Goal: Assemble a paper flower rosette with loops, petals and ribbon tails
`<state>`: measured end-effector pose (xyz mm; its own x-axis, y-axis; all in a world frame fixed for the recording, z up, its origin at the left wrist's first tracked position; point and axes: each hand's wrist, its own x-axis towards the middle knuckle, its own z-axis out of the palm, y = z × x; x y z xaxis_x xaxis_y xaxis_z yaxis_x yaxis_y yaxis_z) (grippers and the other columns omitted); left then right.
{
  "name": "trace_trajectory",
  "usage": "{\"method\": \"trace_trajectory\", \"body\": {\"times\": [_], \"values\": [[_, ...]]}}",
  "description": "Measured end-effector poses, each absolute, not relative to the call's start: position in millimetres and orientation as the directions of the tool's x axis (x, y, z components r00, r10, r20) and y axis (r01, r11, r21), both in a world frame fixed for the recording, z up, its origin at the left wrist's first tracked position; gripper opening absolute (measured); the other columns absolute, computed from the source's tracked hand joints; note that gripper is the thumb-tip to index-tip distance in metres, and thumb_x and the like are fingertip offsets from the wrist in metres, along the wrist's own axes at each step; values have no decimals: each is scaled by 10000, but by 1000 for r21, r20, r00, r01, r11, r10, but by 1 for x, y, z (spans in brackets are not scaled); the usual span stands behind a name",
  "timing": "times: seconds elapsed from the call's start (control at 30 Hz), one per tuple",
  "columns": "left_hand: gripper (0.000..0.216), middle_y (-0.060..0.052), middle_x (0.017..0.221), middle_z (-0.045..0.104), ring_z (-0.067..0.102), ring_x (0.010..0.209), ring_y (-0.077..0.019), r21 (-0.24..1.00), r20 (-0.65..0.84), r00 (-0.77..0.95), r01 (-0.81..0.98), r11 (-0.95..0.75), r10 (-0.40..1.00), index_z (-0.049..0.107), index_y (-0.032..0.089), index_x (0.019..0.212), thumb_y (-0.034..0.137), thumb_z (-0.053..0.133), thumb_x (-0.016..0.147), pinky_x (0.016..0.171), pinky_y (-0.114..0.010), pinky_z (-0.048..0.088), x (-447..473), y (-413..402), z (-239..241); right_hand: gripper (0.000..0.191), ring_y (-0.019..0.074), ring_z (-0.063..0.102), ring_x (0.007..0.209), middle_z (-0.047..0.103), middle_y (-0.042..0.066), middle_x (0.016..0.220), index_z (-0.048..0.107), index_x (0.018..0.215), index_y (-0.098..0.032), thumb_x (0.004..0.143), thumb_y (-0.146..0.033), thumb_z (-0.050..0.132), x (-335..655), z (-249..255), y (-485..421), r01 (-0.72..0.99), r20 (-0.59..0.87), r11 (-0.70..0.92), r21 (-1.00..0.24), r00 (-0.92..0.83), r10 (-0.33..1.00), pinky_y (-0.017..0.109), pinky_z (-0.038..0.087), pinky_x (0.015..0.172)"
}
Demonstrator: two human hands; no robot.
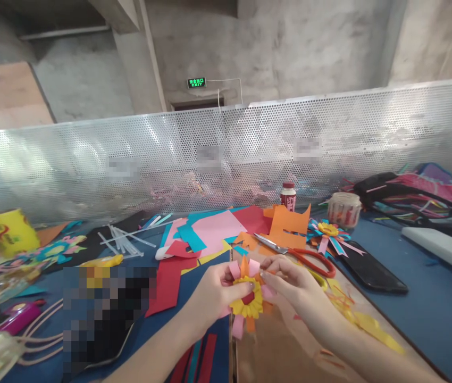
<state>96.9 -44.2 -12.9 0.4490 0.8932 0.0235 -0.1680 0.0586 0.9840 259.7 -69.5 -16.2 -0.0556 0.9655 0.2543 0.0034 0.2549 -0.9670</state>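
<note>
paper flower [247, 306], yellow w/ red center, pink loops, maybe orange

A blue tabletop [429, 314] carries loose sheets of coloured paper [214, 229] at its centre, with red-handled scissors [293, 252] and a black phone [373, 271] just to their right. Clear glue sticks [124, 242] lie left of the sheets. A yellow cup [10, 231] stands far left, and a glue bottle [288, 196] and a jar [344, 208] at the far edge.

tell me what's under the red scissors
The scissors lie on loose coloured paper scraps, orange and blue at the blades. The right hand, holding a paper flower with the left hand, hides what lies under the near handle; the surface below the paper is covered.
</note>
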Motion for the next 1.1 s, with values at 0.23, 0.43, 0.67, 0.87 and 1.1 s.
{"method": "trace_trajectory", "body": {"times": [0.23,0.43,0.67,0.87,1.1], "values": [[126,-25,744,687,646,683,-139,990,4,441,-129,58,897,647,140,731,168,725,636,630,-249,491,96,-44,-18,296,167,540,783,544,13,801,462,561,-197,720,-400,607,259,-17,-73,4,229,229,-973,-63,971,249,434,671],[101,-18,717,683,637,655,-125,992,26,447,-125,34,894,652,140,725,168,715,651,607,-232,488,94,-43,-20,230,163,554,807,576,-8,791,517,634,-206,784,-380,524,259,-19,-76,12,212,213,-977,-46,976,246,440,716],[205,-59,775,711,665,742,-185,990,28,379,-139,27,925,671,121,810,178,726,621,689,-284,513,95,-43,-15,240,175,586,841,626,-12,822,585,772,-226,800,-452,508,258,-20,-82,36,127,128,-991,-23,992,240,466,714],[227,-74,823,719,675,785,-212,989,64,392,-144,-7,918,677,126,879,175,694,658,726,-316,520,94,-43,-15,336,192,572,928,601,21,1027,564,1046,-256,806,-483,502,256,-20,-79,49,130,130,-990,-14,991,253,478,704],[115,-39,686,688,637,627,-152,997,61,382,-58,-42,922,610,153,687,224,694,650,604,-259,485,96,-46,-14,283,126,500,647,547,-18,678,537,774,-171,787,-447,596,251,-43,-64,30,185,193,-981,-167,968,245,413,629]]}}
